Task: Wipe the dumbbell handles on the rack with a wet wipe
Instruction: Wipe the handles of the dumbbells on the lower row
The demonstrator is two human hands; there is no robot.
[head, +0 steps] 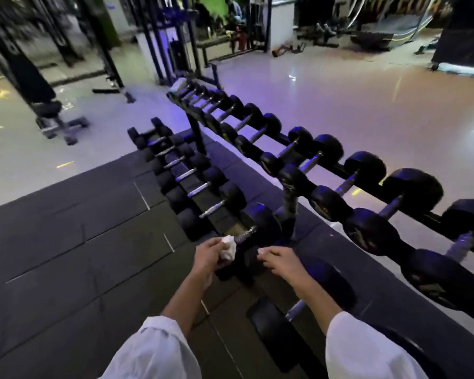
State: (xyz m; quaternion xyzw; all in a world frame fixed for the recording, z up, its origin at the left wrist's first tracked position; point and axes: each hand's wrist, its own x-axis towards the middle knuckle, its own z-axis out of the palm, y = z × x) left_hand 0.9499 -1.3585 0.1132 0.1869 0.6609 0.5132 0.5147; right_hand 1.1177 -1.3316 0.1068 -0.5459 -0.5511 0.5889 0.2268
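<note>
At the lower tier of the dumbbell rack [288, 199], the left hand [208, 255] grips a crumpled wet wipe [228, 248] right at the near end of a dumbbell handle [245, 234]. The right hand [281, 261] hovers just beside it, fingers relaxed and holding nothing.
</note>
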